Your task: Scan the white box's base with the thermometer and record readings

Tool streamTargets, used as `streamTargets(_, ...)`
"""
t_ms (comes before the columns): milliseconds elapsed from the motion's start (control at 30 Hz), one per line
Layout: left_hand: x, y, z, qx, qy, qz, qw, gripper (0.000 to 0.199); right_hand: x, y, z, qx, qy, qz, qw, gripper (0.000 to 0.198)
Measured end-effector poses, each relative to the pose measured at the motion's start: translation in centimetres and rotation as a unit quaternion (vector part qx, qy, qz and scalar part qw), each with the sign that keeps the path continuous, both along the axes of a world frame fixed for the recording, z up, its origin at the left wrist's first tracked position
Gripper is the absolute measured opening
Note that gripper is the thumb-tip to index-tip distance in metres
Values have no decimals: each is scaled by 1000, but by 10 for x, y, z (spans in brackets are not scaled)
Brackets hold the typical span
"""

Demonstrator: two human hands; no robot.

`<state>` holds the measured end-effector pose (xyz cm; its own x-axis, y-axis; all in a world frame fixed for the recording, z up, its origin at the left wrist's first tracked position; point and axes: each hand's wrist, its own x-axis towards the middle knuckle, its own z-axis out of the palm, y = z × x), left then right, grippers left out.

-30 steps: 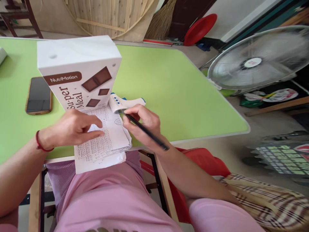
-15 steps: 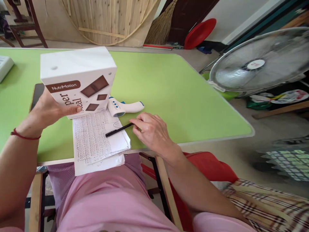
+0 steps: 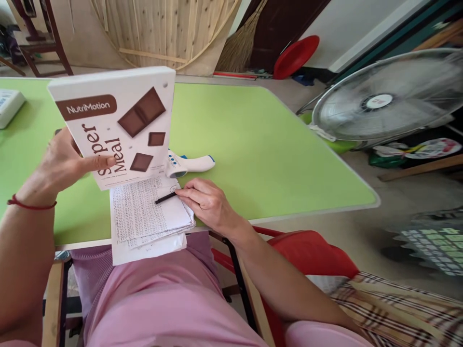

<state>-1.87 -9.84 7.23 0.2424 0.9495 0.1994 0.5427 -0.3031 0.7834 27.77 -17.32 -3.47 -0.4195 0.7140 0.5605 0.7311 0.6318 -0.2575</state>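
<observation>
My left hand grips a white box labelled NutriMotion Super Meal by its left side, thumb across the printed front. The box is upright and tilted, with brown chocolate pieces pictured on it; fingers behind it are hidden. Below it lies a stack of handwritten papers, reaching over the table's near edge. My right hand is closed on a black pen over the right side of the papers. Just beyond that hand, a white infrared thermometer with blue trim lies on the table, partly covered by the box.
The green table stretches ahead and to the right. A white device sits at its far left. Past the right edge stands a large fan. A red stool and checked cloth are at my right.
The box has tipped, so more of its front and less of its top shows. My right hand has slid left along the pen, covering more of it.
</observation>
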Motion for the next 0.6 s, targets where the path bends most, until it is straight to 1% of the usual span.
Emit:
streamTargets(67, -3, 0, 2, -54, -8, -37, 998, 60, -1, 1, -2, 11, 2, -1, 1000, 19)
streamTargets(133, -5, 1, 1, -92, 13, -75, 993, 62, -2, 1, -3, 18, 2, -5, 1000, 19)
streamTargets(233, -5, 2, -2, -97, 37, -120, 987, 62, -4, 0, -3, 18, -5, -15, 1000, 21)
streamTargets(333, -2, 3, -5, -92, 0, -171, 981, 57, -2, 1, 1, 13, -9, -10, 1000, 20)
streamTargets(400, 0, 4, -6, -93, -30, -208, 973, 59, 2, 8, 7, 5, 1, -16, 1000, 19)
streamTargets(433, 0, 4, -7, -93, -37, -220, 970, 61, 4, 12, 11, 1, 1, -30, 1000, 19)
streamTargets(467, 0, 4, -7, -91, -38, -226, 969, 64, 6, 18, 16, -6, -7, -53, 999, 22)
streamTargets(533, 0, 4, -7, -89, -37, -229, 969, 66, 8, 32, 24, -31, -62, -102, 992, 38)
streamTargets(600, 0, 3, -7, -88, -40, -231, 968, 65, 9, 45, 31, -76, -132, -117, 981, 54)
